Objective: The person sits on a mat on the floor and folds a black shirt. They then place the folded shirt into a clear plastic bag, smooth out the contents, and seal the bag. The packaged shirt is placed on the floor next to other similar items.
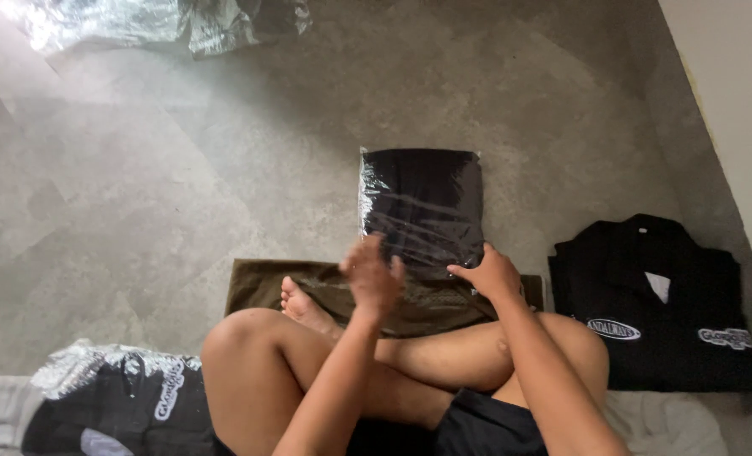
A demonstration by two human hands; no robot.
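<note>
Crossed bare legs (393, 355) fill the near floor, and just beyond them the bagged black shirt (422, 207) lies long axis running far, right hand (490, 274) pressing fingers together on its near right corner, left hand (372, 274) blurred, fingers spread, just short of it.

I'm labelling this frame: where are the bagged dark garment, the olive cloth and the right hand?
bagged dark garment (424, 203), head view, middle of bag.
olive cloth (262, 287), head view, left part.
right hand (490, 277), head view, back of hand.
</note>
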